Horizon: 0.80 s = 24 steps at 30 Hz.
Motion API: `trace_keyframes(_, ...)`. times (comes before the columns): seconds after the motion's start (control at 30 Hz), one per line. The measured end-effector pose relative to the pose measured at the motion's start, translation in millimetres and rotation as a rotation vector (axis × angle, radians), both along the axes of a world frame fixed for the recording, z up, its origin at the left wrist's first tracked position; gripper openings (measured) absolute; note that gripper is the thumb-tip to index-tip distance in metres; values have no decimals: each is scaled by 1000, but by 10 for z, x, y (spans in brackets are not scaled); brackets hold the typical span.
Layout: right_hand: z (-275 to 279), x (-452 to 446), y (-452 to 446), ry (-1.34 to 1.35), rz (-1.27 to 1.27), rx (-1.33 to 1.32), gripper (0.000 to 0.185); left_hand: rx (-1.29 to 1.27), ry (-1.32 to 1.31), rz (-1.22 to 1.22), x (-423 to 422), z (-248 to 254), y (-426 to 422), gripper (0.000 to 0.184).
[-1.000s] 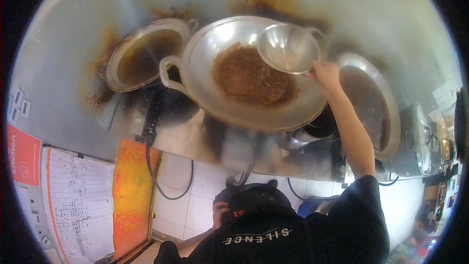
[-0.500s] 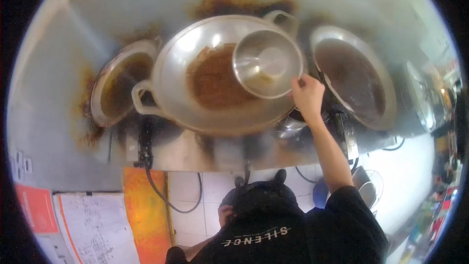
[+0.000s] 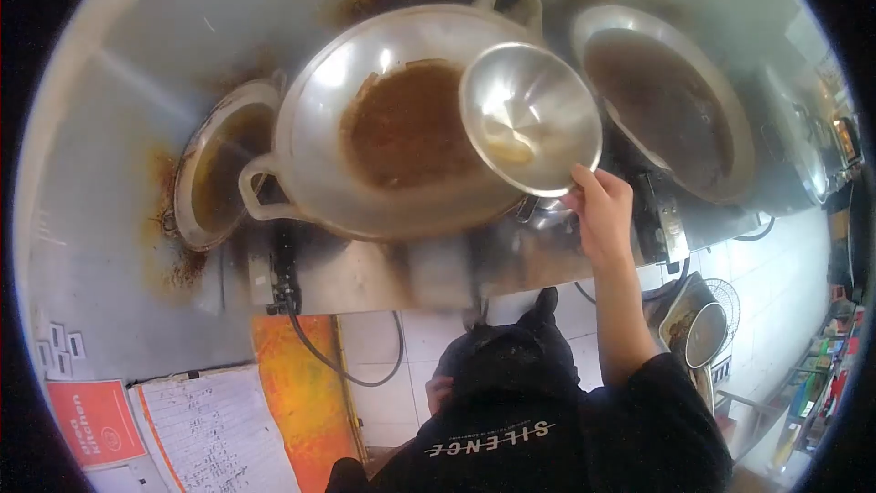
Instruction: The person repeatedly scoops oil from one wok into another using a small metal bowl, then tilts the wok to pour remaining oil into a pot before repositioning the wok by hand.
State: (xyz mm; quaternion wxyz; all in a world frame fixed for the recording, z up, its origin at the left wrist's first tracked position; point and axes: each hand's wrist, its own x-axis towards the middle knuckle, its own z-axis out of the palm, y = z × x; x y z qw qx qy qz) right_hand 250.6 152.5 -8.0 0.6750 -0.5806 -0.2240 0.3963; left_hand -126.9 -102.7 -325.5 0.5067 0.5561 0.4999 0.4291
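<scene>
My right hand (image 3: 604,210) pinches the rim of a shiny metal bowl (image 3: 547,119), with a little yellowish liquid inside. The bowl is tilted and overlaps the right part of a large two-handled wok (image 3: 315,155) in this view. Dark brown liquid or sauce (image 3: 406,132) covers the wok's bottom. Down by my dark clothing at the lap is my left hand (image 3: 439,391), mostly hidden, with its fingers too unclear to read.
A pan with dark oil (image 3: 189,205) stands left of the wok, and a wide pan of brown liquid (image 3: 652,91) on the right. Cables hang below the stove edge (image 3: 365,288). A strainer and metal container (image 3: 705,333) are low on the right; written sheets (image 3: 214,434) lie lower left.
My right hand has drawn the bowl from over the wok's middle toward its right edge and tipped its inside more into view. The camera view has shifted too.
</scene>
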Motion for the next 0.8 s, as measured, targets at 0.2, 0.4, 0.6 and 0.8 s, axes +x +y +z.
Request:
trace_keyframes(0.2,110,-100,-773,-285,-146,-205,22,-212,14,-186,-62,-91,-91,18)
trace_keyframes(0.4,-273,-87,-1629,-251,-244,-297,22,-71,-134,76,323,592,44,21)
trace_keyframes(0.6,-748,-117,-2048,-83,-395,-507,27,-206,-24,-410,-88,-191,-107,18)
trace_keyframes(0.8,-1500,186,-2081,30,-477,-466,25,-461,-89,-583,83,104,357,21)
